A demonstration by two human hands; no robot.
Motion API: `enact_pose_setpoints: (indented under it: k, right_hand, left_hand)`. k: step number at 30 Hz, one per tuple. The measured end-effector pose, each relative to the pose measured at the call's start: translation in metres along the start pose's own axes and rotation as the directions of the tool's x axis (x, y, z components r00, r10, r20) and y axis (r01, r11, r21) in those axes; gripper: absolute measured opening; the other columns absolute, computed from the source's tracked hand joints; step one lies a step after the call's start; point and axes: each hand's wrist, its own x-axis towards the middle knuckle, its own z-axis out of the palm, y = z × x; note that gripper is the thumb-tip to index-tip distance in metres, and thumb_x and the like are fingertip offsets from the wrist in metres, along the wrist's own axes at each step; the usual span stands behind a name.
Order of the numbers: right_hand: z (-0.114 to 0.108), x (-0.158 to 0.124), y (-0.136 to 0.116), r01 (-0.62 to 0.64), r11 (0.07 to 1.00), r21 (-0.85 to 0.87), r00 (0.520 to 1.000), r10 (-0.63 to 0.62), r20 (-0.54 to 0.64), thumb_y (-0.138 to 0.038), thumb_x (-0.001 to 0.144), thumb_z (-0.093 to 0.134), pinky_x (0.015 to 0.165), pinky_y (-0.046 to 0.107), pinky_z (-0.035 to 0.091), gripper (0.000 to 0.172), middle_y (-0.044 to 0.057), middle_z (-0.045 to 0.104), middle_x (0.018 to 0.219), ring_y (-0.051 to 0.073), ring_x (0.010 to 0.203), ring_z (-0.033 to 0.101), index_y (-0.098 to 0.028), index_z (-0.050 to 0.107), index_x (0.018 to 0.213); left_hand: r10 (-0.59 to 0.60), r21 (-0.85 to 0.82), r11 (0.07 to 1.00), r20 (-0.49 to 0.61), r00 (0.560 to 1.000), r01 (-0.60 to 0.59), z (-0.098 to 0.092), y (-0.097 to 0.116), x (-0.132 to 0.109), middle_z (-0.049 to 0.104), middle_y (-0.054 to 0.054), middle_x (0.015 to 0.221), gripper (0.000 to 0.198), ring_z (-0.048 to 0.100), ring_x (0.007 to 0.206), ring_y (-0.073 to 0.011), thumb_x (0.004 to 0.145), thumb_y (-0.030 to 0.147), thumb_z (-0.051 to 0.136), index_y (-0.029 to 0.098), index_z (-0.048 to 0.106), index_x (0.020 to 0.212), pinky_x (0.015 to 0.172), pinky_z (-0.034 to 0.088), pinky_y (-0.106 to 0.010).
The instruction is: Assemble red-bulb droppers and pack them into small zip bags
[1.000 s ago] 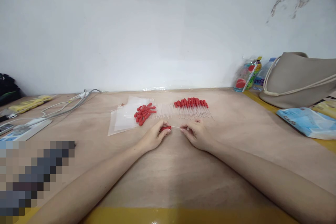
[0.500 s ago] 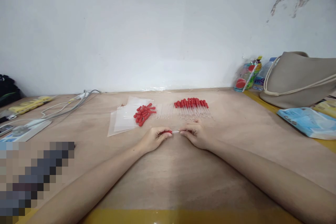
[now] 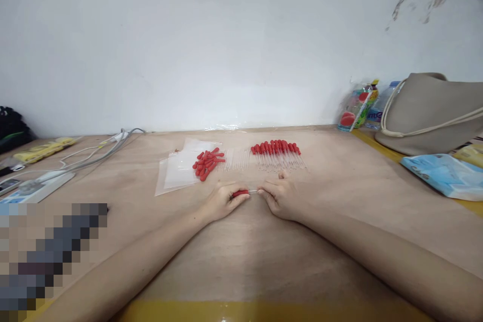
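Note:
In the middle of the table my left hand (image 3: 225, 201) pinches a red rubber dropper bulb (image 3: 240, 193). A thin clear glass tube (image 3: 252, 191) runs out of the bulb's end toward the right. My right hand (image 3: 278, 196) grips the tube's other end between thumb and fingers, which hide most of it. Behind the hands, a pile of loose red bulbs (image 3: 207, 162) lies on clear plastic bags (image 3: 173, 176). To its right is a row of bare glass tubes (image 3: 237, 159). Farther right sits a row of droppers (image 3: 277, 150) with red bulbs fitted on tubes.
At left lie a power strip (image 3: 53, 183) with grey cables (image 3: 94, 159) and a yellow packet (image 3: 45, 150). At right stand drink bottles (image 3: 354, 110), a beige bag (image 3: 433, 110) and a blue-white packet (image 3: 441, 176). A white wall (image 3: 226, 50) closes off the back.
More of the red bulb shows in my left hand, whose thumb has shifted lower. My right fingers have curled differently around the tube. The view has shifted slightly.

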Motion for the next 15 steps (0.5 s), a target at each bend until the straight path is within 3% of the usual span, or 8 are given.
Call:
enact_pose_setpoints:
  k: [10, 15]
  right_hand:
    - [0.0083, 0.0057, -0.0004, 0.003, 1.0, 0.027, 0.998, -0.004, 0.066, -0.02, 0.085, 0.036, 0.065, 0.03, 0.022, 0.026, 0.002, 0.061, 0.064, 0.011, 0.055, 0.045, -0.016, 0.057, 0.07]
    - [0.009, 0.0068, -0.0005, -0.024, 0.995, 0.093, 0.994, 0.014, 0.108, -0.021, 0.088, 0.035, 0.068, 0.029, 0.026, 0.026, 0.002, 0.063, 0.067, 0.013, 0.06, 0.051, -0.017, 0.056, 0.073]
  left_hand:
    - [0.05, -0.016, 0.999, -0.012, 0.999, -0.05, 0.0035, -0.0036, -0.0016, 0.064, -0.003, 0.079, 0.022, 0.058, 0.07, -0.0125, 0.086, 0.031, 0.046, 0.017, 0.061, 0.092, 0.066, 0.045, -0.023]
    - [0.093, 0.016, 0.996, -0.006, 0.996, -0.093, -0.001, -0.0022, 0.002, 0.065, -0.003, 0.079, 0.019, 0.058, 0.071, -0.0127, 0.085, 0.028, 0.048, 0.017, 0.061, 0.091, 0.066, 0.045, -0.023]
